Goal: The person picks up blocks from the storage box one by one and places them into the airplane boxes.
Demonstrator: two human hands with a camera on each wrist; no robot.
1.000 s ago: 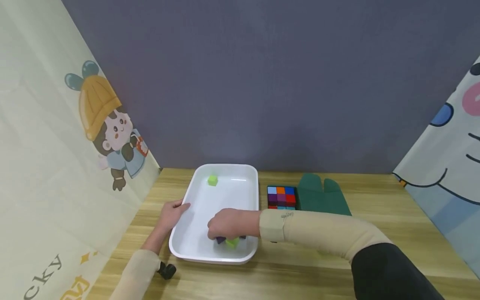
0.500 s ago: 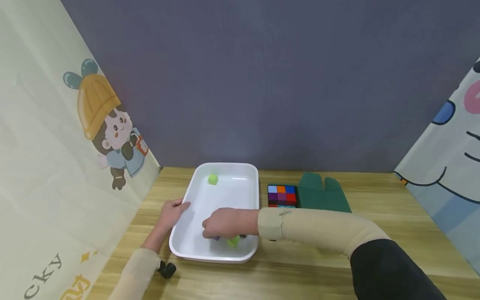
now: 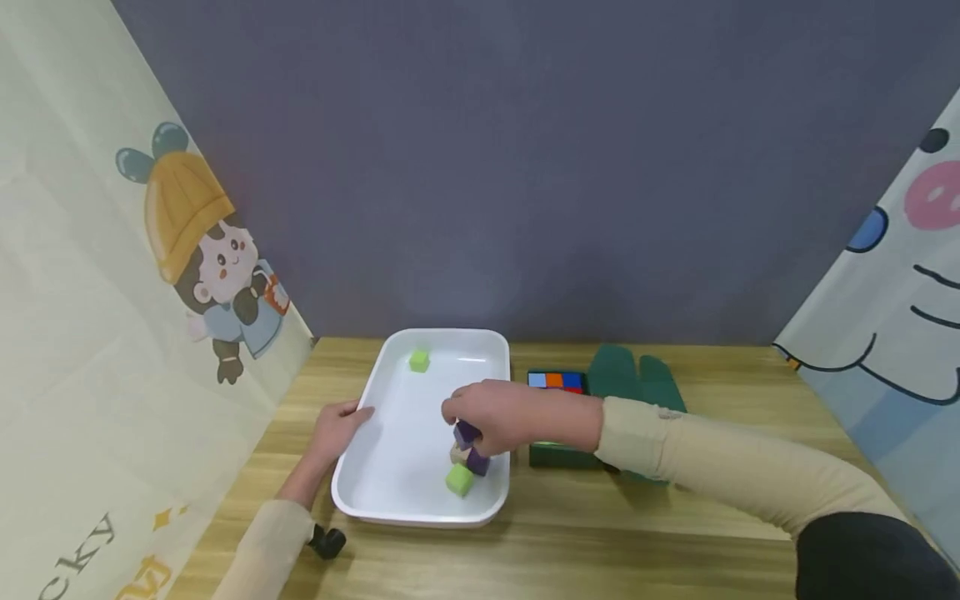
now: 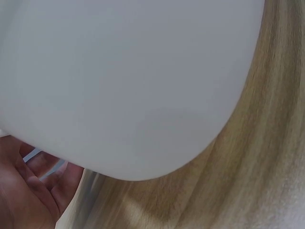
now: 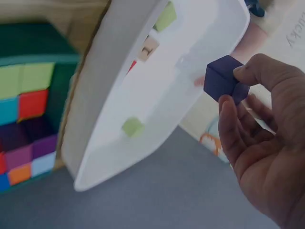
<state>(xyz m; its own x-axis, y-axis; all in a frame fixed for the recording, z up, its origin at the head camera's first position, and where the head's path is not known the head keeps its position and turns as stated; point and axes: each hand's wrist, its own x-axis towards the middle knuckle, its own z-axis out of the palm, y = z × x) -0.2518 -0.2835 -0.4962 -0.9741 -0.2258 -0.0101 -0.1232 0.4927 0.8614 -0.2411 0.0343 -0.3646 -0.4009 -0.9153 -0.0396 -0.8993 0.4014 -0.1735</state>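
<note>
My right hand (image 3: 498, 417) pinches a dark purple cube (image 5: 219, 77) between thumb and fingers, above the right side of a white tray (image 3: 397, 442). Below it in the tray lie a second purple cube (image 3: 477, 463), a beige cube (image 3: 458, 454) and a lime green cube (image 3: 459, 480). The beige one shows a dark letter-like mark in the right wrist view. Another lime green cube (image 3: 419, 361) sits near the tray's far left corner. My left hand (image 3: 335, 430) grips the tray's left rim, thumb over the edge and fingers outside.
Right of the tray stands a dark green box (image 3: 562, 456) holding rows of coloured cubes (image 5: 28, 105), partly hidden by my right forearm. A green flap-shaped piece (image 3: 637, 382) lies beside it. A grey wall (image 3: 480, 167) rises behind the wooden table (image 3: 600, 550).
My right hand has moved up and to the right, lifting a purple cube from the near part of the tray. The remaining cubes there now show. My left hand stays on the rim.
</note>
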